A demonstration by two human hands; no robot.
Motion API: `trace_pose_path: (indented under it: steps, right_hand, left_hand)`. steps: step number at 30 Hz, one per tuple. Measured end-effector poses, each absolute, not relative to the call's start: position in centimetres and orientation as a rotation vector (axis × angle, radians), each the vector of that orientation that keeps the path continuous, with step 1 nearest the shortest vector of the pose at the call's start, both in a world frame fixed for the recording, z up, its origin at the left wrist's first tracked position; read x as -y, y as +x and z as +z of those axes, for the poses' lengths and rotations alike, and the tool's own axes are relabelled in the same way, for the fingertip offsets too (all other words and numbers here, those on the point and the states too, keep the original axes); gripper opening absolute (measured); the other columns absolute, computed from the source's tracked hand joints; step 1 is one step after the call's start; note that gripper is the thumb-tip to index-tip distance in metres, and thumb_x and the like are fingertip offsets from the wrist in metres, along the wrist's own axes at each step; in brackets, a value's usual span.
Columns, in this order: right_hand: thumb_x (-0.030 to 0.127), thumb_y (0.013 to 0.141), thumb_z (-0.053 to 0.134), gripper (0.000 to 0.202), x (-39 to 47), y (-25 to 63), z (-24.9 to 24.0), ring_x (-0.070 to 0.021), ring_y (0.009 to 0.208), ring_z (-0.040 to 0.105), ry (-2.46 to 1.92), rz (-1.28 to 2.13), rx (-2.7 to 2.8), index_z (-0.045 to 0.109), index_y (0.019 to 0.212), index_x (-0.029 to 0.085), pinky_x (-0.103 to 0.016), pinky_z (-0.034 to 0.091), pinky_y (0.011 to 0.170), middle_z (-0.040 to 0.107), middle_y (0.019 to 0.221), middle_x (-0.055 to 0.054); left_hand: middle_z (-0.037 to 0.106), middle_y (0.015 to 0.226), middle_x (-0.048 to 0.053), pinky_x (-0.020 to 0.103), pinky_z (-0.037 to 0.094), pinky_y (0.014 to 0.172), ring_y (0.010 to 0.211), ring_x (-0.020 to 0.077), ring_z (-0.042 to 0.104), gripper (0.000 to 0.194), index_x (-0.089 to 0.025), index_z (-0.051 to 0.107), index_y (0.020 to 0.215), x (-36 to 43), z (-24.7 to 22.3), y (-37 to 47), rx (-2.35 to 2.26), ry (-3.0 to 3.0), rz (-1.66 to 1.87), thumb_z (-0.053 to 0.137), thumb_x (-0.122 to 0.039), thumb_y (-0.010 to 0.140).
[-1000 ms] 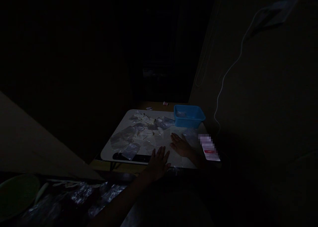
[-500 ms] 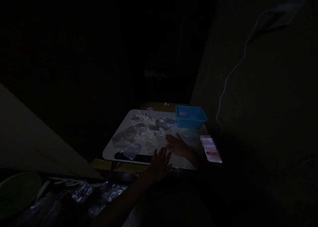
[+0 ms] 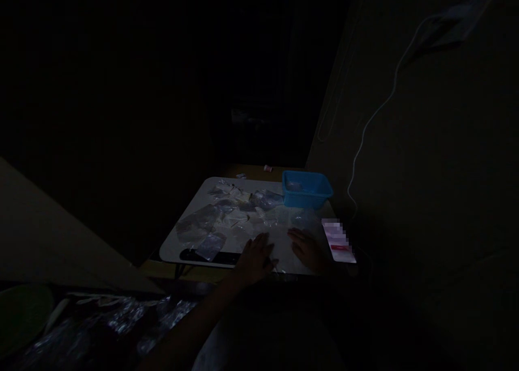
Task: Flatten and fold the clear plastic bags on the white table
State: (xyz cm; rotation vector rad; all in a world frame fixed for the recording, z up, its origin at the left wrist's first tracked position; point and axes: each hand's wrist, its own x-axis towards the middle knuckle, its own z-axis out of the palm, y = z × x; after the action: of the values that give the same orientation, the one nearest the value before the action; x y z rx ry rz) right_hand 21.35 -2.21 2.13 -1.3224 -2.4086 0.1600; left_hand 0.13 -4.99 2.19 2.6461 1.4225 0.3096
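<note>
Spotting one bare left hand [image 3: 254, 260] and one bare right hand [image 3: 307, 250] over one white, round-cornered bench [image 3: 172, 249]; can't tell either grip's state! Counting several overlapping clear plastic sheets [image 3: 197, 223] leftward, one blue rectangular plastic tub [image 3: 305, 199] far right.

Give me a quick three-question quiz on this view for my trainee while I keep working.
1. Which hand is nearer the lit screen?
2. True or false: the blue basin stands at the far right of the white table.
3. What is strewn over the left half of the table?
A) glass jars
B) clear plastic pieces
C) metal cutlery

Key: 1. The right hand. 2. True. 3. B.
</note>
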Motion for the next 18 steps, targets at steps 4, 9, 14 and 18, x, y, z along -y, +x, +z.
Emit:
trace_pose_path:
  steps: [4,9,14,18]
  right_hand:
    - [0.017,0.077,0.038,0.036,3.8,21.3,1.4,-0.0195,0.112,0.043,-1.327,0.174,2.462,0.055,0.109,0.022,-0.043,0.030,0.094,0.053,0.117,-0.007]
    - [0.015,0.078,0.036,0.036,4.4,20.9,0.8,-0.0183,0.111,0.045,-1.344,0.190,2.455,0.056,0.107,0.023,-0.044,0.026,0.096,0.053,0.118,-0.006]
    - [0.014,0.076,0.037,0.036,4.3,21.1,0.1,-0.0182,0.112,0.044,-1.301,0.162,2.426,0.055,0.107,0.022,-0.043,0.028,0.095,0.053,0.118,-0.006]
    - [0.012,0.074,0.037,0.037,4.1,21.0,-0.2,-0.0201,0.115,0.039,-1.331,0.083,2.345,0.057,0.104,0.019,-0.041,0.030,0.095,0.052,0.118,-0.007]
  left_hand:
    - [0.030,0.135,0.010,0.042,0.027,0.097,0.123,0.0253,0.026,0.044,-0.019,0.046,0.117,4.6,1.7,0.0,-1.381,2.653,0.436,0.036,-0.046,0.084]
    - [0.035,0.132,0.006,0.037,0.030,0.097,0.121,0.0203,0.030,0.042,-0.022,0.034,0.126,3.5,1.6,-2.3,-1.434,2.551,0.706,0.034,-0.034,0.086]
    - [0.054,0.106,0.012,0.034,0.038,0.085,0.100,0.0215,0.049,0.032,-0.013,0.046,0.111,1.4,1.7,-6.0,-1.926,2.273,0.567,0.030,-0.024,0.086]
    - [0.057,0.094,0.013,0.037,0.038,0.079,0.092,0.0249,0.052,0.024,-0.013,0.052,0.098,-0.5,1.7,-6.6,-1.898,2.297,0.359,0.042,-0.024,0.080]
